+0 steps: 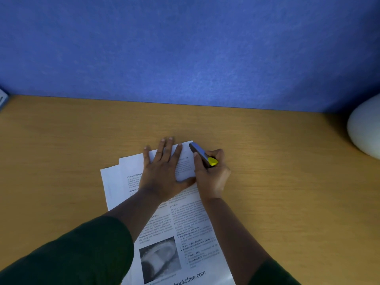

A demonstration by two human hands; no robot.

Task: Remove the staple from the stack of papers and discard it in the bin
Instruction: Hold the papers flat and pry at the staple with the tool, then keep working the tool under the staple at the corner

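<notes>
From the head camera I saw the stack of papers (164, 219) lying on the wooden desk (277, 171), its far corner pointing toward the blue partition (185, 48). My left hand (162, 171) lay flat on the upper sheets with its fingers straight and spread, pressing them down. My right hand (211, 173) had its fingers curled round a staple remover (202, 155), a dark bar with a yellow end, whose tip rested at the top corner of the stack just beside my left forefinger.

I judged the prying step was at hand, and several things could spoil it. If the tip went in too steeply, it might tear the corner instead of lifting the staple. If my left hand eased its pressure, the sheets could slide and the tool would skid off. The tip sat close to my left fingers, so a slip could jab them. A staple that sprang free might fly onto the desk and be hard to find.

The staple itself I could not make out; I took it to be under or near the tool's tip. No bin was in sight. A pale rounded object (366, 128) was cut off at the right edge, and a small box-like thing (3, 98) at the left; I could identify neither.
</notes>
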